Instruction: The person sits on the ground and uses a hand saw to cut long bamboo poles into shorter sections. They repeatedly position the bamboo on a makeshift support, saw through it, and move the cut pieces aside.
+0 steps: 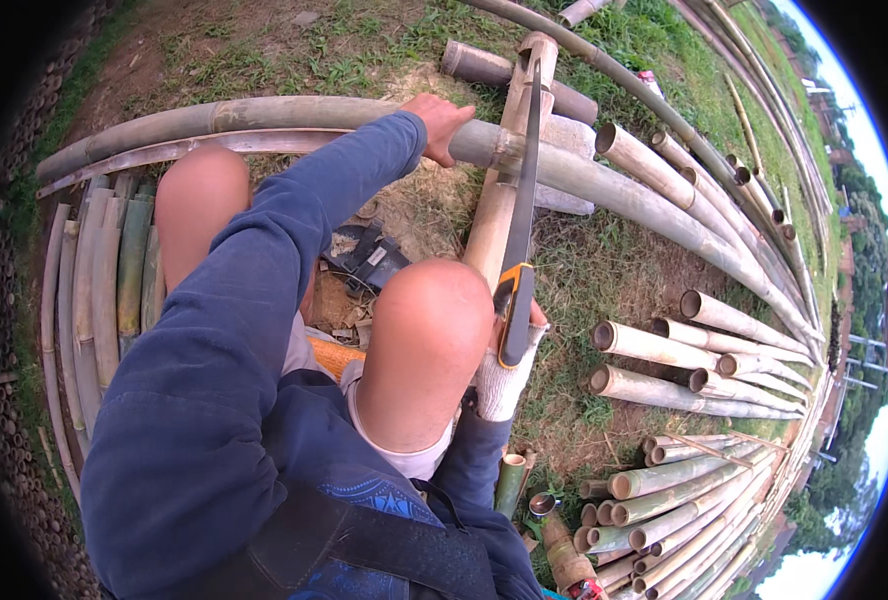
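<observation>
A long bamboo pole [644, 205] lies crosswise in front of me. My left hand [444, 128] grips it from above, its arm reaching across from the lower left. My right hand [512, 365], in a white glove with bare fingertips, is closed on the yellow and black handle of a handsaw [515, 318]. The saw's long dark blade points away from me and crosses the pole just right of a joint, right of my left hand. Whether the teeth have entered the pole cannot be told. Under the pole is a thick bamboo support [489, 232], running away from me.
Cut bamboo poles [654, 345] lie in groups at the right, with a larger stack [664, 500] at the lower right. More poles [104, 270] lie at the left. A pale block [567, 145] sits beside the support. A black strapped object [369, 258] lies between my knees.
</observation>
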The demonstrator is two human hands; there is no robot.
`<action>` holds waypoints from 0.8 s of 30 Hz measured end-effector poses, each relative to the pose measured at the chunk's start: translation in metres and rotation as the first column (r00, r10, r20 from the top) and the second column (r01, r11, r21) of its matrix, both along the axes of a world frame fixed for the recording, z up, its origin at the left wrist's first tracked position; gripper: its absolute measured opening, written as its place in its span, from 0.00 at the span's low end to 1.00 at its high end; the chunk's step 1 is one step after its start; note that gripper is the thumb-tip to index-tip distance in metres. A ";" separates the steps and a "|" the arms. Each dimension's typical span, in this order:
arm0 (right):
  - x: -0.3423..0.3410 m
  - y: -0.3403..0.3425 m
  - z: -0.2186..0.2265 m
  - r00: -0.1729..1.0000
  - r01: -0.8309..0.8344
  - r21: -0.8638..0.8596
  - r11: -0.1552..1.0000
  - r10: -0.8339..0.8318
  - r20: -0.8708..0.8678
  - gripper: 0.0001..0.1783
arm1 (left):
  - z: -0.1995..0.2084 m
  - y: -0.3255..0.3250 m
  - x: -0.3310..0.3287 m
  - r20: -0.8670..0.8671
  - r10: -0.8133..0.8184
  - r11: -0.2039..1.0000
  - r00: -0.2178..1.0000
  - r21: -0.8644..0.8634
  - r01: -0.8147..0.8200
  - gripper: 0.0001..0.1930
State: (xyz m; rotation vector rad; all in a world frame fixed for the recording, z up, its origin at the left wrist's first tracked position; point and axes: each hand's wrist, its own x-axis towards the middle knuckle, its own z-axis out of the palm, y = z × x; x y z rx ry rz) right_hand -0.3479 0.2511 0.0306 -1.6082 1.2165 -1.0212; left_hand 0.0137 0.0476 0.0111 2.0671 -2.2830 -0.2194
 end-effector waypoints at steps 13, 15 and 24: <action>0.083 -0.139 -0.012 0.998 -0.022 -0.227 0.974 0.033 0.045 0.27 | 0.002 0.008 -0.008 -0.013 0.044 0.999 0.999 0.006 -0.044 0.44; 0.090 -0.159 -0.020 0.990 -0.075 -0.183 0.980 0.094 0.100 0.27 | 0.009 0.008 -0.005 0.016 0.037 0.999 0.999 -0.025 -0.037 0.43; -0.052 0.120 0.029 0.978 0.112 0.069 0.991 -0.098 -0.186 0.26 | -0.003 -0.003 -0.006 -0.007 0.026 0.998 1.000 0.057 -0.026 0.43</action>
